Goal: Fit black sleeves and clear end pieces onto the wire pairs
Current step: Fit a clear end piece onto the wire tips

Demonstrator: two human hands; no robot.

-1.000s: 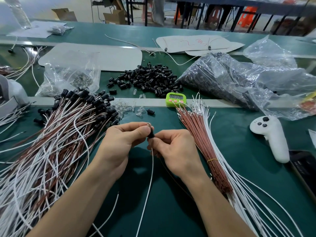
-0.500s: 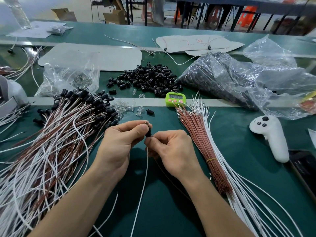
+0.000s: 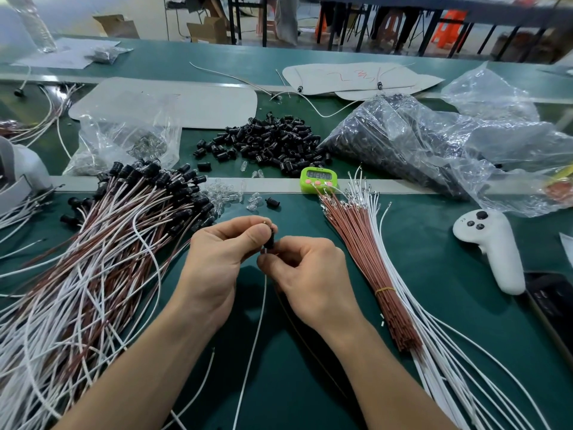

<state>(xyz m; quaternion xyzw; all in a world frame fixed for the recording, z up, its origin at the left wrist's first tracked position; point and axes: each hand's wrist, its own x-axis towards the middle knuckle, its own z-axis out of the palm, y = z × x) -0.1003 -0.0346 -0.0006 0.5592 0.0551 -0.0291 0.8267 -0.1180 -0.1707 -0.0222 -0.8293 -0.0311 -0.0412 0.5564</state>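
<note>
Black plastic sleeve [image 3: 270, 240], short and tubular: held upright just above the green table mat [image 3: 434, 274], between the two hands, near the middle of the view. Pinched at its upper end by thumb and forefinger of the left hand [image 3: 217, 259]. Pinched at its lower end, apparently together with the wires, by the curled fingertips of the right hand [image 3: 310, 271]. Neither hand spread. Trailing from under the sleeve back toward the body: one thin white wire [image 3: 257, 330] and one thin brown wire [image 3: 310, 342]. Showing just above the sleeve: a tiny metal tip [image 3: 263, 224].

Likely very light, rigid and smooth, so prone to slipping or rolling away if let go. Best taken by its sides with fingertips. Wires limp yet springy, likely to buckle if pushed from far back, so best gripped just below the sleeve. Small clear end pieces [image 3: 223, 193], scattered beside the heap of sleeved brown and white wires [image 3: 124, 228], probably slick and brittle: light fingertip pinch, no squeezing.
</note>
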